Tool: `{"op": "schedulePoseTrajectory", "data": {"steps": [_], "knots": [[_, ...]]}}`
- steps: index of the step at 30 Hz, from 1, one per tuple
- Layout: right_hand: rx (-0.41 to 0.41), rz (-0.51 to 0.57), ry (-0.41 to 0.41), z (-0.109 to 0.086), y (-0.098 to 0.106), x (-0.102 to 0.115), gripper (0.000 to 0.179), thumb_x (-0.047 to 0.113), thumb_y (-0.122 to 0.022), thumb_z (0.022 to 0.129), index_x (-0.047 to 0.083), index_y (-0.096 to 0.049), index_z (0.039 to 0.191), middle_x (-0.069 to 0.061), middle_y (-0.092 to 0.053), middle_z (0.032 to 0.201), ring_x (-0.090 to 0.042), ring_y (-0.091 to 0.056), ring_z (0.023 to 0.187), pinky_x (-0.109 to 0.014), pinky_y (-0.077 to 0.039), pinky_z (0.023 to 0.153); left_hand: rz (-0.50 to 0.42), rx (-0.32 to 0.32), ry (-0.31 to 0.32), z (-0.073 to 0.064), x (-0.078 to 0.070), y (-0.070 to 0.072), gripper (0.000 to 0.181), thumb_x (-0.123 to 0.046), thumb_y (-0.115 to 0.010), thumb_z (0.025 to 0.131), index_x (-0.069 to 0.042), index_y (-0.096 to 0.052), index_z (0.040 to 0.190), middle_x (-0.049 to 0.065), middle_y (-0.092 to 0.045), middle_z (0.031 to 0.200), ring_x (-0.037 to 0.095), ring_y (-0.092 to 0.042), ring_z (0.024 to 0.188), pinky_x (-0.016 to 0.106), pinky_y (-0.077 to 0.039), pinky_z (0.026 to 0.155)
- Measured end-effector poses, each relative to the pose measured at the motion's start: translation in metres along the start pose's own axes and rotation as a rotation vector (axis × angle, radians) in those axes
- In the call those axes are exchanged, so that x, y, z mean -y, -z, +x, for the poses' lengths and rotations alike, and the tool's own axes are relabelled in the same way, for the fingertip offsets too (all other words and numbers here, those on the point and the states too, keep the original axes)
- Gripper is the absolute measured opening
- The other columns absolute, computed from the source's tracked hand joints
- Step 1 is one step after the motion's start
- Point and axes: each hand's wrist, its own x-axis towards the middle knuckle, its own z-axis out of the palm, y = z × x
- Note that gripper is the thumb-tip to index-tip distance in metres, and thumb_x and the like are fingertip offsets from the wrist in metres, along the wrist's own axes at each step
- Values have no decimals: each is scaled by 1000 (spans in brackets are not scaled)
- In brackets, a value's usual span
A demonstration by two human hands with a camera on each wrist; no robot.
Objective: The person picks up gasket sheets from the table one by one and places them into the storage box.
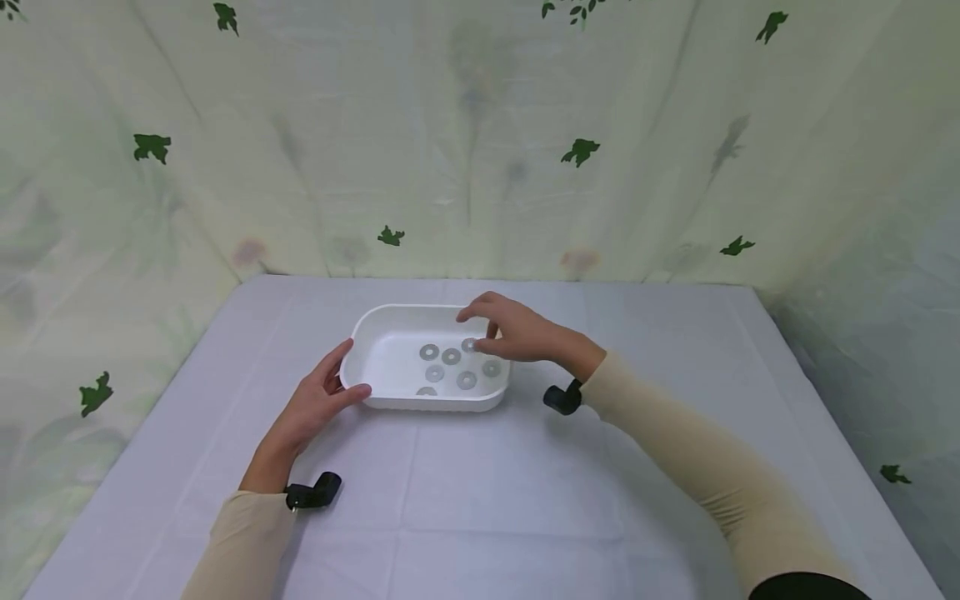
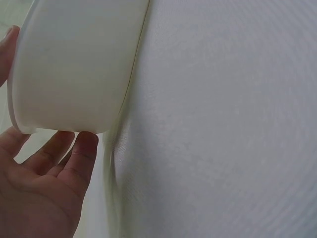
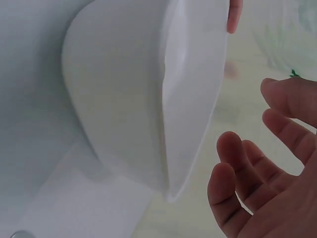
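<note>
A white oblong tray with rounded corners stands on the table, and several flat grey washers lie scattered on its floor, mostly in the right half. My left hand grips the tray's left end, thumb at the near corner of the rim and fingertips against the outer wall; the left wrist view shows fingers touching that wall. Over the tray's right side hovers my right hand, its fingers spread and loosely bent. In the right wrist view nothing sits between those fingers, apart from the tray's wall.
A white cloth with fold lines covers the table. Behind and beside it hangs a pale curtain with dark green leaf shapes. Each wrist carries a small black camera. A dark rounded object shows at the lower right edge.
</note>
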Motion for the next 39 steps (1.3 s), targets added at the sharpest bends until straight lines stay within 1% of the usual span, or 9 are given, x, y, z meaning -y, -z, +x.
{"op": "schedulePoseTrajectory", "data": {"steps": [4,8,11,15,18,22,26,31,39], "knots": [[-49,-17,-9,-31,15,-20,40,16,-65,95,17,-59,134,-5,-52,141,-20,-64,98,-32,-54,81,14,-1,13,1,0,0,95,-30,-73,91,-23,-9,161,12,-15,168,36,-35,147,-1,-37,83],[-83,-34,-35,-55,23,-39,37,14,-64,95,16,-61,132,-5,-56,138,-19,-64,97,-33,-54,81,5,2,19,-1,-2,1,95,-30,-72,91,-24,-9,161,11,-15,168,35,-35,147,-1,-37,83],[-78,-47,-52,-67,23,-52,35,12,-63,95,14,-62,130,-6,-58,135,-18,-64,95,-34,-53,83,-2,6,22,-2,-2,2,95,-29,-72,91,-24,-9,161,11,-15,168,36,-34,147,-1,-37,82],[-61,-58,-59,-77,19,-71,34,3,-58,94,9,-64,127,-11,-61,131,-21,-65,94,-37,-53,84,-2,4,22,-3,-1,3,95,-31,-72,91,-26,-9,161,10,-16,168,35,-34,148,-1,-37,83],[-51,-59,-101,-79,15,-87,37,-3,-52,93,7,-65,126,-13,-62,128,-25,-65,98,-40,-53,86,1,1,14,-2,0,3,95,-32,-73,91,-26,-10,161,10,-16,168,34,-35,148,0,-37,83],[-41,-67,-168,-78,9,-109,40,-5,-48,92,7,-66,126,-15,-63,126,-26,-62,98,-40,-51,85,-5,4,12,0,1,3,95,-32,-73,90,-25,-10,161,11,-16,168,35,-35,147,0,-38,83],[-41,-82,-179,-76,4,-122,36,-1,-55,91,7,-69,123,-16,-64,117,-24,-59,92,-37,-49,81,-12,2,17,0,1,3,95,-31,-74,90,-25,-11,161,12,-16,168,36,-34,148,0,-38,83],[-22,-109,-177,-69,0,-128,30,6,-65,90,10,-71,120,-12,-61,105,-22,-56,90,-35,-47,81,-16,6,13,1,-1,2,95,-30,-73,90,-25,-11,161,13,-15,168,38,-31,149,-1,-37,83],[33,-160,-179,-60,0,-129,25,8,-63,89,10,-69,113,-8,-60,102,-20,-54,91,-36,-46,83,-31,4,14,-1,-3,2,95,-29,-74,90,-26,-11,161,12,-16,168,35,-36,146,0,-38,83]]}}
